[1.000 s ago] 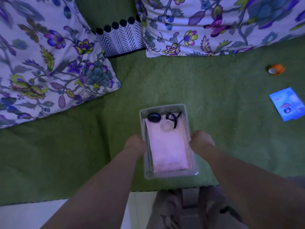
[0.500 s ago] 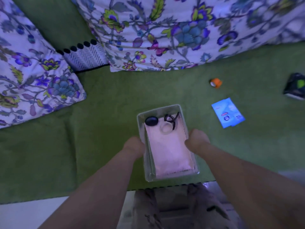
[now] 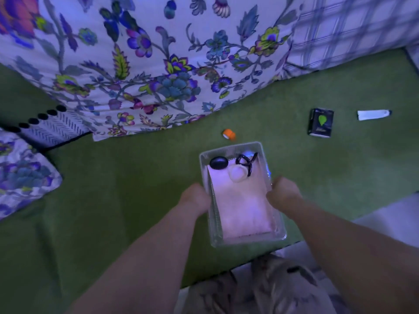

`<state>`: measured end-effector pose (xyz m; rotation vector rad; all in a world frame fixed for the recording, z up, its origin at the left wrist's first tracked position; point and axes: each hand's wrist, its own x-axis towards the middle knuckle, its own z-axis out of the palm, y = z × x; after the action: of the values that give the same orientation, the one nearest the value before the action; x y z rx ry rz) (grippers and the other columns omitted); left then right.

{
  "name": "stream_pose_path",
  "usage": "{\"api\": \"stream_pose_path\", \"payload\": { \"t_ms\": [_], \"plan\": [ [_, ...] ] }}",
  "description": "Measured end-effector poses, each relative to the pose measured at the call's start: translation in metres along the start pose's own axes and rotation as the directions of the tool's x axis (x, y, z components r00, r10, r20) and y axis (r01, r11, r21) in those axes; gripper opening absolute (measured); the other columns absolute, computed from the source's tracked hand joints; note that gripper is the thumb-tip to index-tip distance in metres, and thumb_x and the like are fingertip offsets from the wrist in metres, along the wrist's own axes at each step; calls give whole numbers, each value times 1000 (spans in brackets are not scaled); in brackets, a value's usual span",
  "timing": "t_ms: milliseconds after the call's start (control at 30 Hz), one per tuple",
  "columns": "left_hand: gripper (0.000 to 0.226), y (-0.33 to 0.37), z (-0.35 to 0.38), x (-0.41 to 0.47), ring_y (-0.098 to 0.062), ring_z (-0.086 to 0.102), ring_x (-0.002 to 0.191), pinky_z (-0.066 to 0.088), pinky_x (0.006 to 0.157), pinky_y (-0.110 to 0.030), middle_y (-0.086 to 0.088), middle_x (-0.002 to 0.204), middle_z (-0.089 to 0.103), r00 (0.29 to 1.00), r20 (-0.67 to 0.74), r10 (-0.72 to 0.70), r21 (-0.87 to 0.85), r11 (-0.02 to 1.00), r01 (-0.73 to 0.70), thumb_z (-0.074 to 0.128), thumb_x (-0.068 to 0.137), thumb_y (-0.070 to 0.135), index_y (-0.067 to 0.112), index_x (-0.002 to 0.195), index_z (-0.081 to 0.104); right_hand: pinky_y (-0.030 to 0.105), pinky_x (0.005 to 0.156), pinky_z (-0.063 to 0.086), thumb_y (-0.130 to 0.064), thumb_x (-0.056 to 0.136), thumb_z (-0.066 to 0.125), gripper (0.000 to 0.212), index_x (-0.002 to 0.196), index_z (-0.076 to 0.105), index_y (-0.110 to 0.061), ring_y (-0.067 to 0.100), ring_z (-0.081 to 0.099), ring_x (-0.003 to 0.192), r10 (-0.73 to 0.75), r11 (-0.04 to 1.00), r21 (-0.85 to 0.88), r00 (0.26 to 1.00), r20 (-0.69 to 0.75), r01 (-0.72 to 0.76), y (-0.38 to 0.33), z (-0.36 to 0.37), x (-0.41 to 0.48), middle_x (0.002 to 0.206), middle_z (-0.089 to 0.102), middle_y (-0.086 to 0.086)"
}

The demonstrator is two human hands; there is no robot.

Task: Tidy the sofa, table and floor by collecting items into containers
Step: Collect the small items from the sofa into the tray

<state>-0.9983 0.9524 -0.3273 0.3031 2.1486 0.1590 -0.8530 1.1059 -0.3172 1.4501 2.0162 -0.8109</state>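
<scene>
Tray (image 3: 231, 148) nearer orange roll (image 3: 229, 134), in left hand (image 3: 196, 197), right hand (image 3: 283, 191)

Home living room: green sofa (image 3: 113, 177), floral cushions (image 3: 158, 64).

One camera only, worn on my head, facing forward and steeply down onto the green seat (image 3: 118, 182). The clear tray (image 3: 247, 239) lies just below and right of the picture's middle, close under me. My left hand (image 3: 196, 198) and right hand (image 3: 282, 191) meet its sides, and my forearms run back from it to the bottom edge. Nearer than the tray, my legs (image 3: 260, 288) fill the lower margin. Beyond the tray the view reaches the floral cushion (image 3: 158, 64), which bulges under the wide lens. Right of the tray and farther off it takes in a black packet (image 3: 320, 122) and a white tube (image 3: 373, 114), both small.
</scene>
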Motion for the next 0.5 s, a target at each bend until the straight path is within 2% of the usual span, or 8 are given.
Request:
{"api": "stream_pose_path", "payload": {
  "t_ms": [167,333,500],
  "plan": [
    [23,55,24,7,-29,66,100,51,81,-31,-13,107,70,999,-6,-36,12,999,36,54,87,13,5,102,69,29,78,47,-1,82,49,23,103,59,3,34,60,106,-37,999,8,999,19,37,38,-34,38,111,63,22],
    [25,109,52,16,-29,66,103,52,87,-33,-13,109,70,996,-28,-90,-45,995,89,55,89,18,3,103,68,28,74,45,-1,81,49,25,104,56,2,35,60,104,-109,994,7,993,35,109,73,-72,84,110,63,22],
    [32,173,84,38,-31,59,113,48,93,-33,-14,124,60,988,-80,-133,-185,976,117,50,91,12,6,122,53,32,79,46,1,82,47,25,107,53,2,36,58,107,-132,991,1,991,2,132,101,-107,138,111,61,23]
  ]
}}
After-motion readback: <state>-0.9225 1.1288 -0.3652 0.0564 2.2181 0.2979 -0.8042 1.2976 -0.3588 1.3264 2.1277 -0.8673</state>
